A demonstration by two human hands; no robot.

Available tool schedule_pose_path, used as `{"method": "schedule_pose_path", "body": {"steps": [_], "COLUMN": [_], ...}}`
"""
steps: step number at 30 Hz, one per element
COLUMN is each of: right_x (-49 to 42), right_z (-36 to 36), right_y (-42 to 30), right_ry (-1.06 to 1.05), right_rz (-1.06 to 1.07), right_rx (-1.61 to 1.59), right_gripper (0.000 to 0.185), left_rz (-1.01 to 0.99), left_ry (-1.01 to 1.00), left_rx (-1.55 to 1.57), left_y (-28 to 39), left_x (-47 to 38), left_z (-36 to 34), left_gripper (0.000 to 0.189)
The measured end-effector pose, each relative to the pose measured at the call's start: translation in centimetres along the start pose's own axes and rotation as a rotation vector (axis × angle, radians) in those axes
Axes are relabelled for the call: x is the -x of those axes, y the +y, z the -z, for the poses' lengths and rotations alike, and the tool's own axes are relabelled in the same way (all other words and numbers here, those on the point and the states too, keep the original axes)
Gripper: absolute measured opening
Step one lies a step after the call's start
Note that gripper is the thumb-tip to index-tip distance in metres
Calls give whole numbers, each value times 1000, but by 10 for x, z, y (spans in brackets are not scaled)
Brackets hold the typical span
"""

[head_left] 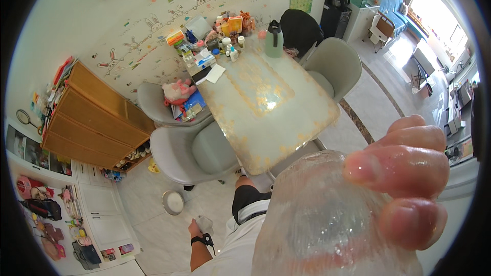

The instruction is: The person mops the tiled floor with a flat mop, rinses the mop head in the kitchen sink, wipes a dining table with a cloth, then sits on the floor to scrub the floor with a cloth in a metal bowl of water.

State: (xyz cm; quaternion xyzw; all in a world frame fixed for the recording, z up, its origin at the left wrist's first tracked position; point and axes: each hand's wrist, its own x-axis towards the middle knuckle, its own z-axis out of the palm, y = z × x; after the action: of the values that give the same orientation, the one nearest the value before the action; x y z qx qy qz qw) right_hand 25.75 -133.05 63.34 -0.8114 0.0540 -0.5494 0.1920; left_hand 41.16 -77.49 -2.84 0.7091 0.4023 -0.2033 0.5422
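Note:
Very close to the camera, my right hand [399, 176] grips a translucent, wrinkled thing [326, 207] that looks like clear plastic. Its surface glistens, and it covers much of the lower right; its lower end runs out of the picture. The fingertips also shine as if wet. Low on the left, my left hand [195, 229] holds a small, pale, see-through crumpled piece [205, 224], too small to name surely. A black strap with a small device [207, 239] sits on that wrist. The left arm hangs beside my white shirt [230, 237], over the tiled floor.
Ahead stands a pale table [307, 119] with bottles and boxes at its far end and a green thermos jug [274, 40]. Grey chairs [180, 153] surround it. A round container [173, 202] is on the floor. Left are a wooden shoe cabinet [96, 115] and white cupboards [105, 199].

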Motion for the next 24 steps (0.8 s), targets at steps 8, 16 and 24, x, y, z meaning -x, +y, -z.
{"method": "schedule_pose_path", "body": {"steps": [8,16,24], "right_x": [-5,-5,-13], "right_z": [14,23,24], "right_y": [-14,-16,-21], "right_ry": [2,12,9], "right_rz": [5,13,16], "right_rx": [1,23,35], "right_gripper": [49,51,53], "left_rz": [61,75,57], "left_ry": [33,105,34], "left_rx": [-92,-51,20], "left_y": [3,-17,-23], "left_x": [1,19,12], "left_z": [-10,6,11], "left_gripper": [56,58,57]}}
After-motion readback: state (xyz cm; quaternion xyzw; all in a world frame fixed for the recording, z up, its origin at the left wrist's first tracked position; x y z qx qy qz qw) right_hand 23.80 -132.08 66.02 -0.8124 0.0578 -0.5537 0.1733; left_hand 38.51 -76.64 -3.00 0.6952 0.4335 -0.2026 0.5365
